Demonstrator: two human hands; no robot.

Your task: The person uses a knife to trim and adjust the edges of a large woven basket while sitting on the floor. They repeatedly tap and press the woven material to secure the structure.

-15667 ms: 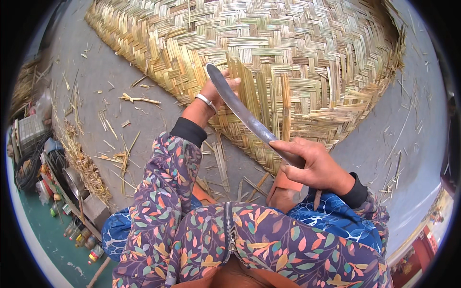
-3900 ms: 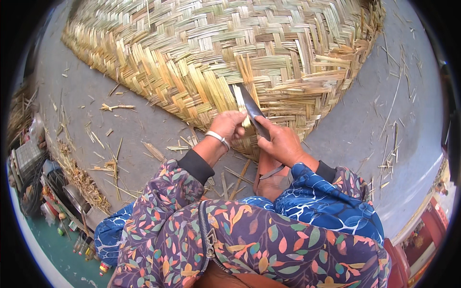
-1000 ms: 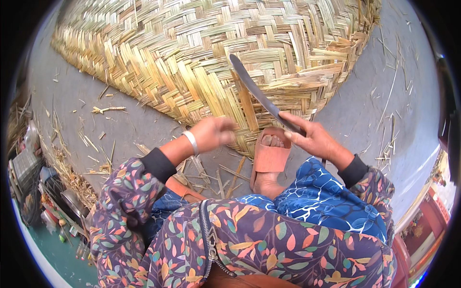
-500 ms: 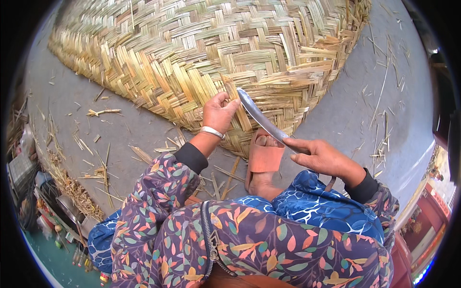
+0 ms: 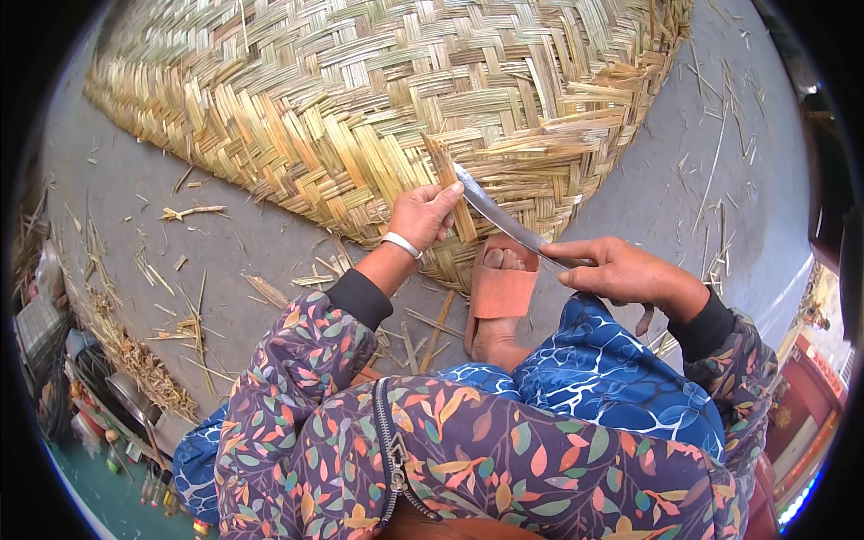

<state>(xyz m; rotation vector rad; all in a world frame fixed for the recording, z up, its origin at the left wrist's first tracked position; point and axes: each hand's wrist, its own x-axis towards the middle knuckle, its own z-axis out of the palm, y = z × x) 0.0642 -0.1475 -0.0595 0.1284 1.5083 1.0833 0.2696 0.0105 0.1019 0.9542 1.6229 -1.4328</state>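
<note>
A large woven mat (image 5: 423,99) of split reed or straw strips spreads over the floor in front of me, one corner pointing toward my feet. At its near edge my left hand (image 5: 423,216) pinches a short brownish strip (image 5: 445,171) between thumb and fingers. A curved sickle-like knife (image 5: 502,219) is in my right hand (image 5: 616,270), fingers closed at its lower end with the index finger stretched along it. The blade's tip lies against or just behind the strip, close to my left thumb. How the handle is shaped is hidden by my palm.
My foot in an orange slipper (image 5: 504,286) stands under the blade, by the mat's corner. Straw scraps (image 5: 193,324) litter the grey floor. Pans and clutter (image 5: 126,396) line the left side; red furniture (image 5: 810,396) stands at the lower right.
My left hand has shifted slightly right with the strip. My right hand and the knife have also moved a little right, the blade now lying flatter across the strip.
</note>
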